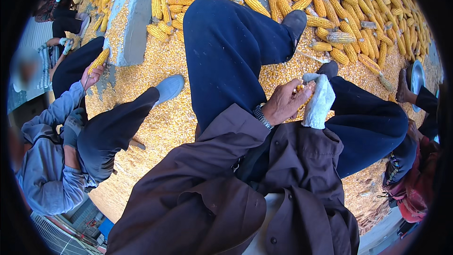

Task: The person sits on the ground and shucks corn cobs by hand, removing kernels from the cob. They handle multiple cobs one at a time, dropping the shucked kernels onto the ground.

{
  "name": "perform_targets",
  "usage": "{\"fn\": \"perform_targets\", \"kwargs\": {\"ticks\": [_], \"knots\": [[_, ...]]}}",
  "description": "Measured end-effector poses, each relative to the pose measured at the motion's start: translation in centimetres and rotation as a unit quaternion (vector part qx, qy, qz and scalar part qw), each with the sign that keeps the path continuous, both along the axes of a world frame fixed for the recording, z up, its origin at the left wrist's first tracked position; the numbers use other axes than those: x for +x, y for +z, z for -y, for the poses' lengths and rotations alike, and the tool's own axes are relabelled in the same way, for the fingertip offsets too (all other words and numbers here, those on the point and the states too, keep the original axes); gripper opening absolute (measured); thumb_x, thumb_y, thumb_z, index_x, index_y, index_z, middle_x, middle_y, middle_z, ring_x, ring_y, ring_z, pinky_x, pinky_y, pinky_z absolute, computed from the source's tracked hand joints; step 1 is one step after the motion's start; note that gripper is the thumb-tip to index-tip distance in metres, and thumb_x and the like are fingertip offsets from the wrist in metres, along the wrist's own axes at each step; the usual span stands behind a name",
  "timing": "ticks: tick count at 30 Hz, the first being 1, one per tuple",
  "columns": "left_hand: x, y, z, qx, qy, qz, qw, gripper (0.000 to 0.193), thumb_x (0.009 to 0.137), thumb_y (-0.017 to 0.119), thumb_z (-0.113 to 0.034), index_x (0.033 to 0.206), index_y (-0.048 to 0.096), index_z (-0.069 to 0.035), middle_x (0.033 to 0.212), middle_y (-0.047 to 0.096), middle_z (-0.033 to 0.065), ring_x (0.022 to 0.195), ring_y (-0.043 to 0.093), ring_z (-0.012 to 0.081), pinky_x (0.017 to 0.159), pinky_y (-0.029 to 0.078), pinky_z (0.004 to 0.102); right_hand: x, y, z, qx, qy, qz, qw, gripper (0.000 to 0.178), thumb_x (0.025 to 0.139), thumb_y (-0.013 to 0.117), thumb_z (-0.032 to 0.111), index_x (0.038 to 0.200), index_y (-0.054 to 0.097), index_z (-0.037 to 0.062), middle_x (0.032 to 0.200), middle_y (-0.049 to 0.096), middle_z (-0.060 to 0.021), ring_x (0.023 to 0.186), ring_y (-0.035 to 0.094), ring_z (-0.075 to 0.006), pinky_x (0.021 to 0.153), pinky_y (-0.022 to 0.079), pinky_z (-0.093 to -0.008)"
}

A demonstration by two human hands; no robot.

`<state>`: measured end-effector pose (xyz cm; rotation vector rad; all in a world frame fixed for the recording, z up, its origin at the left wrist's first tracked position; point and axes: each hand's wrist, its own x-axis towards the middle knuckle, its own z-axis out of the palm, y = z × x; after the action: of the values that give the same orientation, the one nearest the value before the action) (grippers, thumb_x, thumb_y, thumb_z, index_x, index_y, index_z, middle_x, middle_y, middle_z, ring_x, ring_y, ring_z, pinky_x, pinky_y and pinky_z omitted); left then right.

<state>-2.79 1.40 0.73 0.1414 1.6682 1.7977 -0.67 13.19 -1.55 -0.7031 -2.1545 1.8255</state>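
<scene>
My left hand (pixel 284 103), bare with a metal-banded watch at the wrist, is closed around a partly stripped corn cob (pixel 308 87). A white knit glove covers my right hand (pixel 320 101), which is closed on the same cob from the other side. Some yellow kernels show between the two hands; much of the cob is hidden by my fingers and the glove. Both hands are over my lap, between my dark-trousered knees (pixel 226 52). Loose corn kernels (pixel 160 123) lie thick on the ground around my legs.
A big heap of corn cobs (pixel 349 14) rises in front of me. At left, a seated person's hand (pixel 94 73) holds a cob near a grey block (pixel 134 28) strewn with kernels. Other people sit further left and at right, near a metal basin (pixel 417 82).
</scene>
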Motion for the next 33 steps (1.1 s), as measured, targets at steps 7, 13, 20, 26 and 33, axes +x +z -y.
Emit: {"fn": "perform_targets", "kwargs": {"ticks": [7,13,20,26,33], "knots": [[0.2,-0.8,-0.1,-0.003,0.020,0.009,1.000,0.032,0.095,0.037,-0.027,0.082,0.047,0.000,0.053,0.048,0.0056,0.039,0.051,0.0108,0.035,0.040,0.0248,0.2,-0.5,-0.1,0.009,0.014,0.009,1.000,0.037,0.093,0.036,0.023,0.084,0.061,-0.0022,0.078,0.063,-0.0086,0.067,0.052,-0.0128,0.065,0.042,-0.0273],[0.3,-1.8,0.2,0.108,0.059,0.111,0.986,0.030,0.095,0.036,-0.024,0.081,0.046,0.000,0.057,0.049,0.0074,0.041,0.054,0.0145,0.037,0.045,0.0257,-0.3,-0.3,0.1,0.032,0.007,-0.004,0.999,0.037,0.093,0.037,0.024,0.082,0.061,-0.0020,0.076,0.062,-0.0079,0.067,0.053,-0.0144,0.065,0.042,-0.0285],[-0.1,-0.8,0.9,0.104,-0.060,0.159,0.980,0.033,0.095,0.043,-0.031,0.090,0.048,0.000,0.065,0.055,0.0070,0.046,0.052,0.0097,0.043,0.044,0.0219,-0.3,-0.5,-0.8,-0.249,-0.100,0.028,0.963,0.036,0.091,0.047,0.032,0.081,0.058,-0.0005,0.074,0.058,-0.0070,0.063,0.053,-0.0145,0.058,0.043,-0.0262],[0.3,-0.1,1.1,0.045,-0.085,0.045,0.994,0.032,0.095,0.040,-0.031,0.092,0.047,0.000,0.058,0.046,0.0033,0.043,0.046,0.0080,0.041,0.038,0.0235,-0.7,0.3,-0.6,-0.279,-0.079,0.017,0.957,0.036,0.092,0.045,0.033,0.081,0.057,0.0000,0.072,0.057,-0.0072,0.062,0.052,-0.0143,0.058,0.043,-0.0265],[1.2,-1.4,0.5,0.023,0.002,-0.051,0.998,0.032,0.097,0.035,-0.030,0.095,0.045,0.000,0.058,0.045,0.0039,0.041,0.042,0.0077,0.039,0.037,0.0228,-0.1,-0.2,-0.9,-0.199,-0.016,-0.012,0.980,0.033,0.093,0.042,0.025,0.080,0.057,-0.0016,0.072,0.057,-0.0073,0.062,0.052,-0.0126,0.059,0.043,-0.0250]]}}
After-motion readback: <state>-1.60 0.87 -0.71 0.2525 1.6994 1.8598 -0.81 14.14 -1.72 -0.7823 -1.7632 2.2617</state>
